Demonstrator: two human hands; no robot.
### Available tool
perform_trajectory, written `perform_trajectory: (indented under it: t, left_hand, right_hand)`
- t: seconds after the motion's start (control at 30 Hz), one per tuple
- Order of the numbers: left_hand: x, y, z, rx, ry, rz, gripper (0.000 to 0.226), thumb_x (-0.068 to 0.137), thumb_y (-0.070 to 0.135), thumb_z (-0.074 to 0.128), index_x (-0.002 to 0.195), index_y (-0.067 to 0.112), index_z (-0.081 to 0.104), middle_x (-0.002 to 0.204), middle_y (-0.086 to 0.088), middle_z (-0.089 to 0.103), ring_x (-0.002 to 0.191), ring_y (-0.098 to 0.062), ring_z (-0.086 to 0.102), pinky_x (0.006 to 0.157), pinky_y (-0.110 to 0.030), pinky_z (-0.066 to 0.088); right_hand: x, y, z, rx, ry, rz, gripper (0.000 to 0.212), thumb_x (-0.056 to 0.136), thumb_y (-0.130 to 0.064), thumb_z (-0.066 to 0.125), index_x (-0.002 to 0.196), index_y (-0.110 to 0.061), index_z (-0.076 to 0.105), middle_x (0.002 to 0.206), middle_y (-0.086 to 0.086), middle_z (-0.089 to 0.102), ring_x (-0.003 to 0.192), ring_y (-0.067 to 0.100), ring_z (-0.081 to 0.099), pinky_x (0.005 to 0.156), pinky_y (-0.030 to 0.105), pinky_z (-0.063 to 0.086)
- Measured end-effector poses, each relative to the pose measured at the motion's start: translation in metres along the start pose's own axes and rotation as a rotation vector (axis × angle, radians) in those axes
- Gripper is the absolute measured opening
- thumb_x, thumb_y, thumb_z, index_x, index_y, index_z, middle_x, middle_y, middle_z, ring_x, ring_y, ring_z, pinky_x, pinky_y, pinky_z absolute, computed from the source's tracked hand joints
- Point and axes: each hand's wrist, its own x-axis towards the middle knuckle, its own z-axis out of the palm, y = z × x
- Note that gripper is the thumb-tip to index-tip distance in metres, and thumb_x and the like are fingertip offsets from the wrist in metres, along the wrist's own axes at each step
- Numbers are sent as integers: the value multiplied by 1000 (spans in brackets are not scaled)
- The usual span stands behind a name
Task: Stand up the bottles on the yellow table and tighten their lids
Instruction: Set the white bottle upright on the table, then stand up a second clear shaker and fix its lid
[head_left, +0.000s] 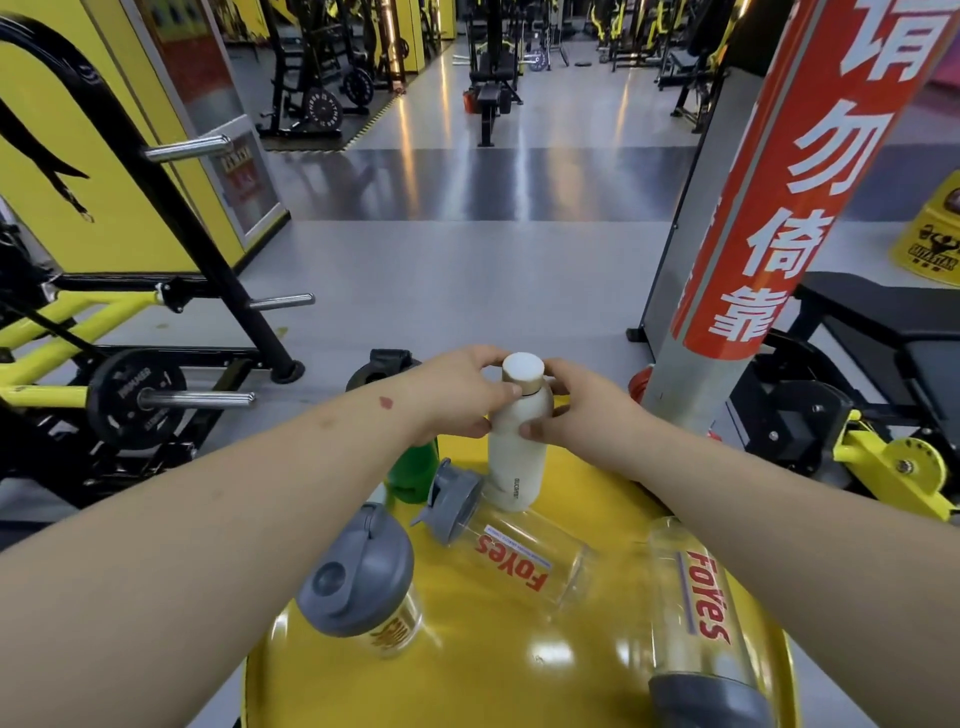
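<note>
At the far edge of the round yellow table (519, 660), the upright cream metal bottle (519, 447) looked rigid, smooth and slippery, so the left hand (462, 389) clasped its shoulder while the right hand (582, 410) pinched its white-topped cap (523, 370)

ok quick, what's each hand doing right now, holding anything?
Left hand: closed around the white bottle, fingers at its neck and lid.
Right hand: closed on the same bottle's upper body.
</note>
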Motion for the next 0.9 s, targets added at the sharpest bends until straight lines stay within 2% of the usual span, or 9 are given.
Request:
perform_trajectory:
  t: [0.07,0.17,0.23,0.3,0.4,0.5,0.6,0.73,0.9]
  left_hand:
    - [-1,-1,2,37,11,-2,37,98,25,62,134,33,58,108,-8,67,84,-23,68,76,-31,62]
    - [-4,-6,1,87,-2,-37,41,93,19,62,133,26,58,97,-9,65,78,-24,64,80,-38,62]
    - [-11,-9,-1,78,-36,-83,21,95,13,59,113,22,60,91,-12,57,78,-24,59,76,-35,56]
    - [-16,-13,-5,66,-66,-121,15,96,6,53,98,21,54,94,-14,50,81,-23,52,75,-33,47]
    - [-22,-19,-12,38,-62,-150,24,97,6,51,116,19,56,105,-14,61,94,-25,63,92,-32,49]
    - [-32,-22,-22,108,-58,-144,39,98,13,59,137,18,56,119,-13,67,108,-23,71,100,-38,57]
    - [-43,-27,-30,312,-44,-98,50,90,25,72,138,26,60,125,-5,67,110,-22,69,100,-39,56]
    - [-52,-34,-33,640,-71,-42,71,85,34,77,150,28,49,145,4,56,130,-19,55,107,-35,46]
    - [-58,-35,-27,782,-123,-5,80,82,42,78,153,30,42,151,6,50,127,-19,55,90,-28,47]
  right_hand:
    - [-3,4,1,-44,-3,57,74,83,-31,82,147,-24,46,139,2,61,121,24,63,92,38,53]
    - [-18,7,6,-261,-40,237,68,84,-44,77,136,-7,54,125,13,68,111,30,68,90,45,59]
    - [-32,8,18,-433,-207,233,60,87,-51,71,129,-10,61,119,10,70,107,28,68,91,41,59]
    - [-43,10,38,-569,-381,200,60,86,-58,70,125,-14,64,121,6,70,108,26,67,89,38,57]
    - [-47,22,71,-705,-453,211,73,72,-64,79,122,-17,55,104,1,63,92,25,60,74,37,54]
    - [-44,29,85,-770,-403,150,73,71,-51,83,125,-16,50,94,-1,56,84,25,57,64,33,48]
    - [-41,28,78,-728,-410,120,79,69,-47,86,129,-16,47,99,-1,60,87,25,60,68,34,52]
    - [-39,24,63,-607,-416,85,95,64,-49,88,141,-20,40,125,3,64,106,27,65,87,43,59]
    - [-45,25,59,-512,-465,70,102,61,-47,91,144,-22,36,132,0,60,108,25,65,91,45,59]
